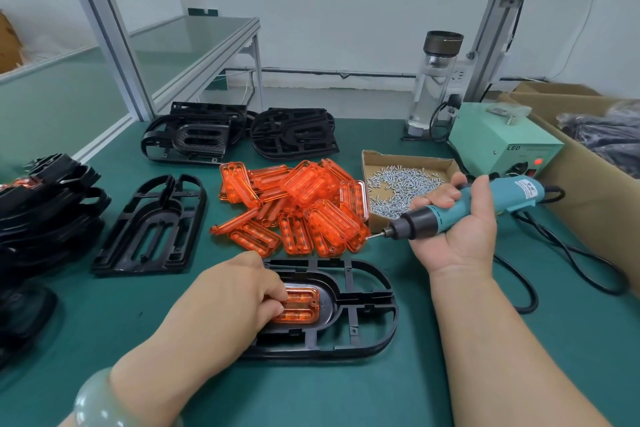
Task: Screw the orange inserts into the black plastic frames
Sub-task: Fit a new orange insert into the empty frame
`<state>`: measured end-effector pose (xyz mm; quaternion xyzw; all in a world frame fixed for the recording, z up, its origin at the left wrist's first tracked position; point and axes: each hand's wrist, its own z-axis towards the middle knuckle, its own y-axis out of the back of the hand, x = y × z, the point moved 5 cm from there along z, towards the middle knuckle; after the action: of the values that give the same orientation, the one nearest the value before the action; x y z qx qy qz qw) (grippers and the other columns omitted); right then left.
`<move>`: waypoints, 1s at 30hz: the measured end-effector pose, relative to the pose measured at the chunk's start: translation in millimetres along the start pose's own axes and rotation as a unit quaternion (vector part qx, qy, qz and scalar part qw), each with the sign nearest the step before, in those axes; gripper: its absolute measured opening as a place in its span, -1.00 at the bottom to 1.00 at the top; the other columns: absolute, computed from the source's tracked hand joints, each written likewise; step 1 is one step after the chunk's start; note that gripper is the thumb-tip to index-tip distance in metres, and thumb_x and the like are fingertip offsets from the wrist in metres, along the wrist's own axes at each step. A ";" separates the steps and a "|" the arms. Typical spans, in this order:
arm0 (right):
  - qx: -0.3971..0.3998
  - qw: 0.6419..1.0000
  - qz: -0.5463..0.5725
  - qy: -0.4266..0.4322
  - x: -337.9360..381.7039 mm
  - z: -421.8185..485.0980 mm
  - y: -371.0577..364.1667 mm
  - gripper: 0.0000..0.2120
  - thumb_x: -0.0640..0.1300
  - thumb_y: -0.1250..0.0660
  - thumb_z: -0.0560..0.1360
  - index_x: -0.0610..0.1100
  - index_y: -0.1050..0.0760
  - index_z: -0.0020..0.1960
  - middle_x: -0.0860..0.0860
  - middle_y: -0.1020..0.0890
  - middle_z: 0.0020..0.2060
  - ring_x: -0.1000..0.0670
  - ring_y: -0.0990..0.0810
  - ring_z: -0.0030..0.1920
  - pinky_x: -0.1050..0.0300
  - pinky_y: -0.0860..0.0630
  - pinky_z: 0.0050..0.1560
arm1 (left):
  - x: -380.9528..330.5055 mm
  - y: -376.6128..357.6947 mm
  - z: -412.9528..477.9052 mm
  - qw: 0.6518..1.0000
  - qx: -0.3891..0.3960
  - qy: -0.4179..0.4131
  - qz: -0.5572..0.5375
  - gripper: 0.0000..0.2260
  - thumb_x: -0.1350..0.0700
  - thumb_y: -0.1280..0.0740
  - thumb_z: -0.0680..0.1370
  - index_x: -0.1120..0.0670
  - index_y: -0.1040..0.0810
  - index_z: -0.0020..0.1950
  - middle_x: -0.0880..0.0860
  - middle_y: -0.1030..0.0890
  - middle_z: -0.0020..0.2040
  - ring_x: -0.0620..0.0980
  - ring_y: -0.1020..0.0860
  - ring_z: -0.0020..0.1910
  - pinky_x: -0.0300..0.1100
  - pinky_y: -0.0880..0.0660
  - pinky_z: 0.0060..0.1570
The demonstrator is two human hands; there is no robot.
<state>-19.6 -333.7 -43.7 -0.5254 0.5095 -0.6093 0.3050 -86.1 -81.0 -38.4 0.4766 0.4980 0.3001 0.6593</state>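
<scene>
1. Orange translucent plastic: one seated insert [301,305], flat in the oval recess of the near black frame [360,350], front centre of the green mat [104,322]. Small hole visible at its right end, apparently not yet filled.
2. Hold-down: left hand [235,291], fingers curled onto the left end of the seated insert. Probably pinning it against shifting or lifting during fastening.
3. Tool grip: right hand [457,229], well apart from the left, raised above the mat and wrapped round the electric screwdriver [433,217]. Bit [379,235] aimed left, just beside the heap of spares, clear of the near black frame. Possibly a screw already on the tip; too small to confirm.
4. Stock: loose inserts [298,204], heaped just behind the near black frame, within easy reach of either hand.
5. Fasteners: screws [401,187] in a shallow cardboard tray [408,157], right of the heap and close under the tool hand. Judged so placed for quick pick-up by the bit.
6. Blanks: spare frame [152,225], bare, left of the heap; further frames [294,132] at the back.
7. Far left: stacked frames [45,211], a glimpse of orange among them; possibly finished pieces.
8. Supply: pale green power box [502,139], back right, near the cord end of the tool.
</scene>
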 end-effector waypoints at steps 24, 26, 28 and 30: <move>0.002 1.000 0.023 0.010 8.9 3.2 -1.2 -0.80 0.09 -0.33 0.43 -0.03 -0.45 -0.14 0.14 -0.40 -0.44 0.18 -0.40 -0.50 0.29 -0.42 -0.34 | -64.8 34.3 70.2 0.992 -0.087 -0.055 -0.067 -0.76 0.05 -0.26 0.57 -0.10 -0.56 0.21 -0.22 -0.57 0.05 -0.24 -0.51 0.02 -0.41 -0.35 0.03; -0.002 1.000 0.024 0.013 10.9 3.8 -1.1 -0.80 0.09 -0.31 0.47 -0.03 -0.44 -0.14 0.14 -0.39 -0.44 0.18 -0.39 -0.50 0.29 -0.42 -0.35 | -80.6 28.4 100.7 0.993 -0.068 -0.068 -0.063 -0.70 0.10 -0.22 0.59 -0.03 -0.49 0.31 -0.09 -0.58 0.19 -0.11 -0.50 0.17 -0.33 -0.31 0.14; -0.004 1.000 0.026 0.017 12.5 4.3 -1.5 -0.81 0.09 -0.32 0.43 -0.03 -0.44 -0.14 0.14 -0.38 -0.44 0.18 -0.39 -0.51 0.30 -0.43 -0.36 | -92.8 19.8 129.0 0.995 -0.048 -0.083 -0.033 -0.67 0.11 -0.21 0.59 -0.01 -0.45 0.35 -0.02 -0.56 0.25 0.00 -0.48 0.24 -0.24 -0.30 0.22; -0.005 0.999 0.026 0.018 13.2 4.7 -2.0 -0.80 0.09 -0.31 0.44 -0.03 -0.44 -0.15 0.14 -0.38 -0.45 0.18 -0.38 -0.51 0.30 -0.42 -0.35 | -101.7 9.2 153.3 0.995 -0.023 -0.093 0.015 -0.65 0.08 -0.19 0.60 -0.01 -0.41 0.39 0.04 -0.53 0.29 0.07 -0.45 0.28 -0.12 -0.33 0.28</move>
<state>-18.2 -346.6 -37.9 -0.5023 0.5316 -0.6079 0.3092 26.2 -216.7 15.4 0.4947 0.4204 0.2751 0.7091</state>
